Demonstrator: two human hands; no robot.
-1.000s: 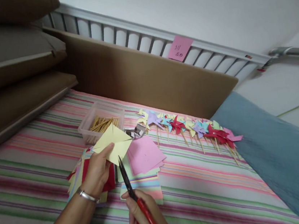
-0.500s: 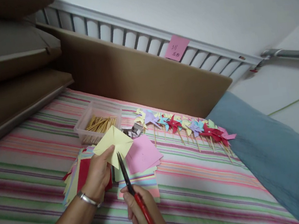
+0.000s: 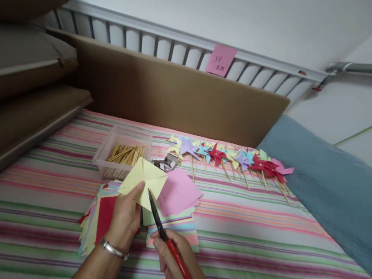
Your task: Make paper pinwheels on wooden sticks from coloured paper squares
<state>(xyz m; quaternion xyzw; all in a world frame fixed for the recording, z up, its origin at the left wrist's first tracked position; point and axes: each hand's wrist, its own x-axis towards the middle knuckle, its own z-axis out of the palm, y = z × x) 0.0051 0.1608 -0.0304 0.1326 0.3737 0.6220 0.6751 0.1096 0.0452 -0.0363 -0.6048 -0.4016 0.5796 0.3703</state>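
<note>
My left hand (image 3: 129,212) pinches a square of pale yellow paper (image 3: 151,175) by its lower left side, thumb on top. Slits run from the paper's corners toward its middle. Red-handled scissors (image 3: 178,258) are gripped in my right hand (image 3: 174,261), their dark blades closed along the paper's lower corner with the tips near its centre. Below the paper lie a stack of coloured paper squares (image 3: 105,215) at the left, pink squares (image 3: 180,192), and a fan of pastel sheets (image 3: 186,230) partly behind my right hand.
A clear plastic box (image 3: 102,161) holds many thin wooden sticks (image 3: 127,155). A row of finished paper pinwheels (image 3: 216,154) on sticks lies at the right. A brown board (image 3: 174,95) stands along the back, and cardboard (image 3: 27,113) is piled at the left. Striped cloth (image 3: 252,235) covers the surface.
The yellow paper and my left hand have shifted slightly to the right. The scissors have barely moved, their blades still at the paper's lower corner.
</note>
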